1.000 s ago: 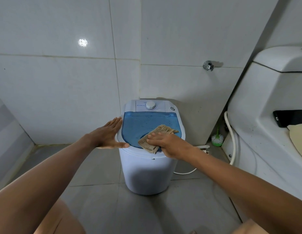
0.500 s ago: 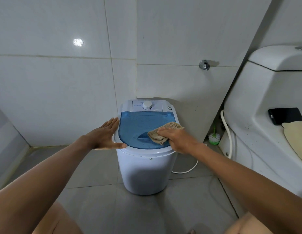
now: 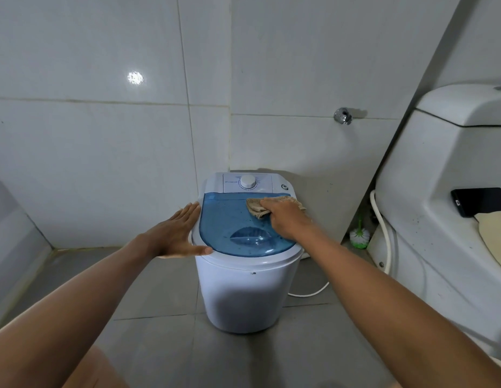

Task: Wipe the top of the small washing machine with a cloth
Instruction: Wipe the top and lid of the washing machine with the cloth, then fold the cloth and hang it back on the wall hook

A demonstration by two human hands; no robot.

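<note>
To your right stands a white toilet point(image 3: 428, 208), its cistern lid point(image 3: 465, 106) at the upper right edge. A black phone point(image 3: 480, 201) lies flat on it, just beside a pale yellow cloth-like thing point(image 3: 496, 233). Down in the gap by the wall you have a green-and-white toilet brush point(image 3: 359, 237) and a white hose point(image 3: 382, 219). A chrome wall fitting point(image 3: 343, 116) sits on the white tiles; a white cord point(image 3: 311, 293) trails over the grey floor point(image 3: 154, 289).

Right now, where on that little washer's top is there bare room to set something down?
The near-left of the blue lid is bare, bordered by the left hand on the rim and the right hand pressing the cloth. The far right corner is crowded, and the dial takes the back strip.
</note>
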